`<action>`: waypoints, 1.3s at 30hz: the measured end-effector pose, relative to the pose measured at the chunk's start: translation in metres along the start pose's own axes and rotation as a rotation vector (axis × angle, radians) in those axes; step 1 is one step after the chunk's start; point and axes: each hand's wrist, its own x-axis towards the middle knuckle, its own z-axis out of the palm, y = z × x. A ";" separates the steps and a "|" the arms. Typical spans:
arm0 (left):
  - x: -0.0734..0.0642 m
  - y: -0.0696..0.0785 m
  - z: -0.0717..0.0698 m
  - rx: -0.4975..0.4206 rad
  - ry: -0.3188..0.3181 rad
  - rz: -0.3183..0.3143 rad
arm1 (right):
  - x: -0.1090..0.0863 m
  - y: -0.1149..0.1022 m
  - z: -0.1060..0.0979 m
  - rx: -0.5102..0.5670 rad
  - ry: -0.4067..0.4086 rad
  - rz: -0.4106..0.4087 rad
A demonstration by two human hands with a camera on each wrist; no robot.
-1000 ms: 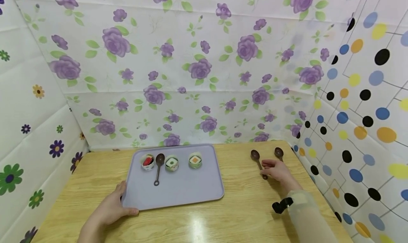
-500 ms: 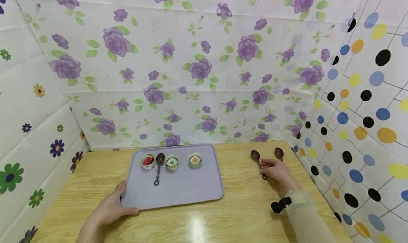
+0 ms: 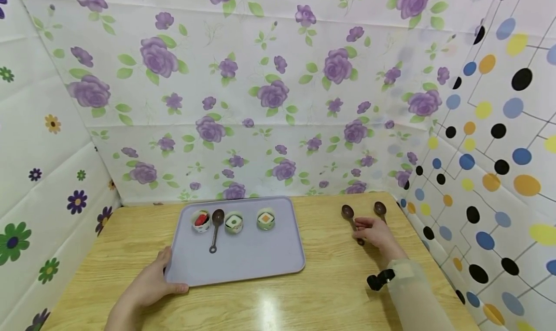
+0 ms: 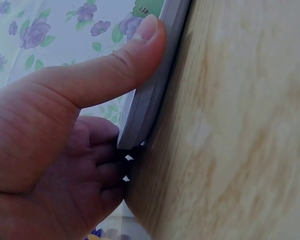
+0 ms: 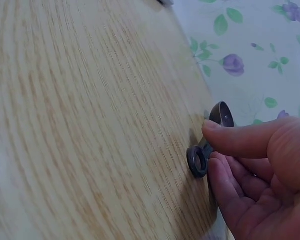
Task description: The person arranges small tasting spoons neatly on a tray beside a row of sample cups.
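My left hand (image 3: 149, 280) grips the lavender tray (image 3: 243, 268) at its near left corner. In the left wrist view the thumb (image 4: 125, 62) lies along the near edge, and the other fingers bend against the left side. Over on the right, my right hand (image 3: 378, 234) pinches the handle of a dark brown spoon (image 3: 347, 212), whose bowl points away from me. The right wrist view shows that spoon's ring end (image 5: 197, 161) sticking out below the thumb. A second brown spoon (image 3: 380, 208) lies just beyond the right hand, its handle partly hidden.
On the tray stand a cup with red pieces (image 3: 201, 221), a cup with a white-and-green top (image 3: 234, 222) and a cup with an orange-and-white top (image 3: 266, 218). Another brown spoon (image 3: 217, 227) lies between the left two. Patterned cloth walls (image 3: 269, 143) enclose the wooden table (image 3: 321, 282).
My right wrist and fingers have shifted very slightly left along the spoon's handle. The left hand, tray and spoons stay where they were.
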 end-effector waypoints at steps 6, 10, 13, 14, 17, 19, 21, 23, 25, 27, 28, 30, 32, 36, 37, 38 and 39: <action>0.001 -0.002 0.001 -0.015 -0.003 0.003 | 0.002 0.006 0.003 -0.043 0.043 -0.003; 0.001 -0.003 0.001 -0.032 -0.007 0.007 | 0.005 0.007 0.004 -0.066 0.058 -0.006; 0.001 -0.003 0.001 -0.043 -0.013 0.001 | 0.005 0.006 0.004 -0.079 0.065 -0.006; 0.001 -0.002 0.001 -0.047 -0.014 -0.001 | 0.005 0.005 0.004 -0.080 0.070 -0.003; 0.001 -0.002 0.001 -0.053 -0.017 -0.008 | 0.005 0.004 0.005 -0.081 0.069 -0.002; 0.001 -0.001 0.001 -0.052 -0.015 -0.008 | 0.004 0.003 0.005 -0.079 0.072 0.000; 0.001 -0.001 0.000 -0.048 -0.014 -0.007 | 0.003 0.002 0.005 -0.079 0.072 -0.001; 0.001 -0.001 0.000 -0.043 -0.012 -0.005 | 0.003 0.002 0.005 -0.078 0.074 0.001; 0.000 -0.001 0.000 -0.039 -0.011 -0.004 | 0.002 0.002 0.004 -0.086 0.073 -0.001; 0.000 -0.001 0.000 -0.041 -0.011 -0.004 | 0.002 0.002 0.005 -0.093 0.075 0.000; 0.000 -0.001 0.000 -0.042 -0.010 -0.004 | 0.002 0.002 0.005 -0.097 0.076 0.000; 0.000 -0.001 0.000 -0.045 -0.009 -0.004 | 0.003 0.002 0.005 -0.109 0.077 -0.006; 0.000 -0.001 0.000 -0.048 -0.009 -0.002 | 0.003 0.002 0.005 -0.110 0.080 -0.007; 0.001 -0.001 0.001 -0.045 -0.006 0.000 | 0.004 0.003 0.005 -0.117 0.084 -0.009; 0.001 -0.001 0.001 -0.046 -0.006 0.001 | 0.004 0.003 0.005 -0.121 0.083 -0.005; 0.001 -0.001 0.001 -0.045 -0.005 0.002 | 0.005 0.003 0.005 -0.127 0.081 -0.003; 0.000 -0.002 0.001 -0.044 -0.005 0.003 | 0.005 0.004 0.005 -0.131 0.080 0.001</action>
